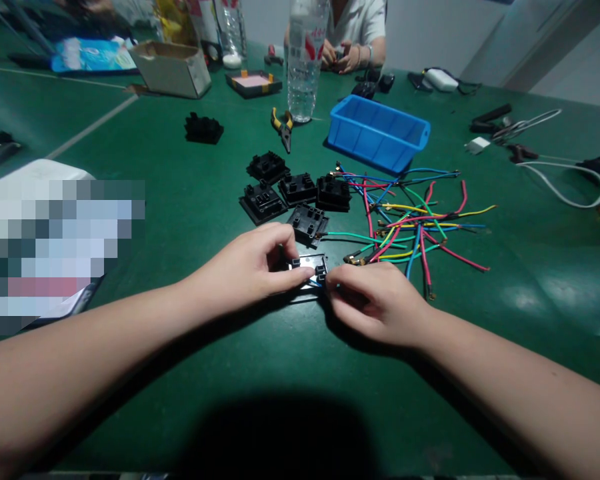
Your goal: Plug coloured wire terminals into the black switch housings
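Green tabletop (530, 320) fills the scene, with a blue bin (380, 137) standing on it. Well left of the bin sits a cardboard box (175, 70). On this side of the bin and to its left, the left hand (250, 260) pinches a small plastic part (310, 261), thumb on top. Black pieces (297, 189) and pliers (285, 130) also lie left of the bin. Fingers of the right hand (380, 300) bend together against the part's right edge; exactly what they pinch, I cannot tell. Coloured wires (423, 257) sprawl before the bin; a white plug (477, 145) lies to its right.
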A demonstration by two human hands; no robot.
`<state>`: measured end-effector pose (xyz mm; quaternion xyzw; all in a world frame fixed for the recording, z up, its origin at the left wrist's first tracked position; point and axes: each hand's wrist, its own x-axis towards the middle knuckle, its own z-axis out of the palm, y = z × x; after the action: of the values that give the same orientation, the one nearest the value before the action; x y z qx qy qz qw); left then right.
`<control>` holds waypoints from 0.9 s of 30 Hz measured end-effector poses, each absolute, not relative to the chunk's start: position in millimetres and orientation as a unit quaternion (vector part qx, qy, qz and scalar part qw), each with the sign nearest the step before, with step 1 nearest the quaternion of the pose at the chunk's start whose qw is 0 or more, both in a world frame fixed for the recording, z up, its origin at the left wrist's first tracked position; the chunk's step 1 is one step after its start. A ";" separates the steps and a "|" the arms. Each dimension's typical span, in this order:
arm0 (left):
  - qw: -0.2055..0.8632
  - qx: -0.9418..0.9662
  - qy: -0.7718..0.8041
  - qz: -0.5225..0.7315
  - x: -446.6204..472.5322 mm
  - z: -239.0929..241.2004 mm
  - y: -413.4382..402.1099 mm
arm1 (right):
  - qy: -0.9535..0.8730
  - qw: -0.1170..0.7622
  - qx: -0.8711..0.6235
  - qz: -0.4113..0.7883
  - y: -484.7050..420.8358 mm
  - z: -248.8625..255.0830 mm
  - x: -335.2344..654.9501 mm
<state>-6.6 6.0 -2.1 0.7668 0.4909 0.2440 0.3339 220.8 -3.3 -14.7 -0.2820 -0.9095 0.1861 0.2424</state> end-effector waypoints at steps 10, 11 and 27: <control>0.330 0.792 0.452 0.242 -10.4 -5.1 5.9 | -0.890 0.318 -0.270 0.182 -4.3 -8.2 219.4; 0.330 0.795 0.448 0.242 -10.3 -4.3 5.7 | -0.888 0.318 -0.274 0.189 -4.4 -8.9 219.5; 0.384 0.754 0.484 0.222 -4.5 3.4 1.8 | -0.890 0.234 -0.320 0.225 -4.7 -10.3 217.6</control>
<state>-4.5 1.8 3.4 0.7541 0.4839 0.2223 0.3844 217.6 -4.7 -10.3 -0.3204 -0.8901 0.2246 0.2339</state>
